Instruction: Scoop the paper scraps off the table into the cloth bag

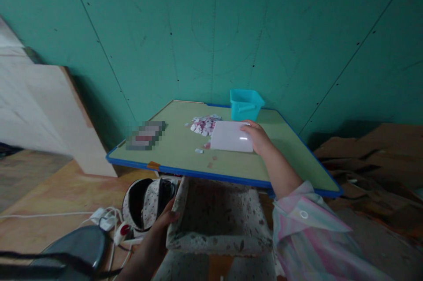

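In my right hand [256, 135] is a flat white board [231, 136], gripped by its right edge and held low over the table. Just beyond its left end lies a heap of small white and pinkish paper scraps [205, 125], and a few loose scraps [199, 151] lie nearer the front edge. My left hand [168, 219] grips the left rim of a fabric-covered storage box [218, 245] with a dotted, floral pattern. The box is below the table's front edge, its opening facing up, and its inside is dark.
The pale green table [172, 157] has blue edging. A turquoise bucket [246, 104] stands at its back, against the green wall [211, 29]. A blurred-out flat item [146, 135] lies on the left. Below are a spotted bag [150, 204], cables and a grey stool [72, 248]; cardboard [380, 153] lies right.
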`<act>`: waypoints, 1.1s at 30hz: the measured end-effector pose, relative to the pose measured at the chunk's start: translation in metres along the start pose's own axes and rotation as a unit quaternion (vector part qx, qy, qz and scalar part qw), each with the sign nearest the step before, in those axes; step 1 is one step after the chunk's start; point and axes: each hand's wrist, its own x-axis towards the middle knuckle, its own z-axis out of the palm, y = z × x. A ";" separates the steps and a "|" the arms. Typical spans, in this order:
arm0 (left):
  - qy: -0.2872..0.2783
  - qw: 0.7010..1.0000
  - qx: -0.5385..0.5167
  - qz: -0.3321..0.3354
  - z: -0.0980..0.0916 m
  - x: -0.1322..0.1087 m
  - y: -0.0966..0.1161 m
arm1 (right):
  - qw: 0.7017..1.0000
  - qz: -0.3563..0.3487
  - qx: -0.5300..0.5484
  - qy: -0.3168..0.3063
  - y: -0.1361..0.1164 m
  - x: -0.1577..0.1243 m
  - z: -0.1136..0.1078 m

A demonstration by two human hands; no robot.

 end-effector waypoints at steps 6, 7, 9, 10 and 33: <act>0.006 1.000 -0.009 0.002 0.003 0.000 0.000 | 0.999 0.008 -0.024 -0.031 0.000 -0.001 0.001; 0.004 1.000 -0.011 0.002 0.003 0.000 0.000 | 0.999 0.012 -0.022 -0.032 -0.001 -0.002 0.001; 0.008 1.000 -0.013 0.001 0.005 0.000 0.000 | 1.000 0.011 -0.009 -0.023 -0.001 -0.002 0.001; 0.014 1.000 -0.009 0.000 0.005 -0.001 0.001 | 1.000 0.007 -0.002 -0.018 -0.001 -0.002 0.001; 0.051 0.998 0.036 0.016 0.012 -0.005 0.004 | 0.994 0.045 0.001 -0.099 0.004 -0.007 0.006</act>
